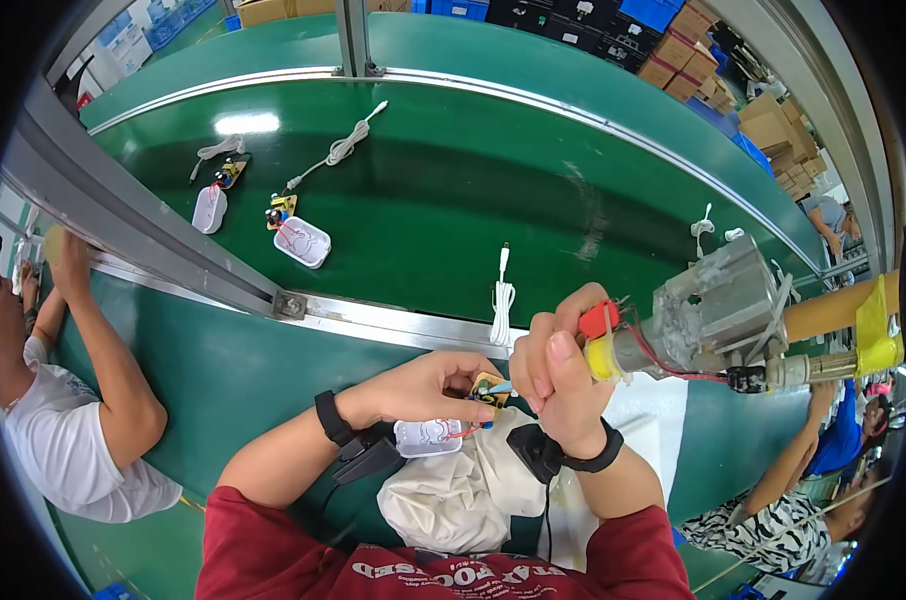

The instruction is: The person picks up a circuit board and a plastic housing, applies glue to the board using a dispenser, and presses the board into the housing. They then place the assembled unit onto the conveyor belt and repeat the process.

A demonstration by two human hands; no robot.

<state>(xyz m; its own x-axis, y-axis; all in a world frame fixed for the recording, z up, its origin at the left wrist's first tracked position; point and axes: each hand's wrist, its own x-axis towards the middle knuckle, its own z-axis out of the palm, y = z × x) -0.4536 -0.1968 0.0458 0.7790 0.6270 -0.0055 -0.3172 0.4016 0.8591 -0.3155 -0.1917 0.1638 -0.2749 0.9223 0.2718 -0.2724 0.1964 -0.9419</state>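
My left hand (413, 390) pinches a small circuit board (489, 394) with yellow and blue parts between thumb and fingers. Red wires join it to a white plastic housing half (430, 438) just below. Wrapped round the front of a glue gun (718, 300), my right hand (565, 365) holds its narrow tip at the board. Whether tip and board touch, I cannot tell. The gun has a metal canister smeared with clear hardened glue, a yellow ring, and a red switch (600, 319) beside my fingers. Under the board lies a crumpled off-white cloth (443, 500).
Beyond the metal rail (383, 318), the green belt (453, 190) carries a coiled white cable (503, 310), another cable (343, 150), and two housings with boards (303, 242). A metal post (163, 200) rises at left. Co-workers sit on both sides.
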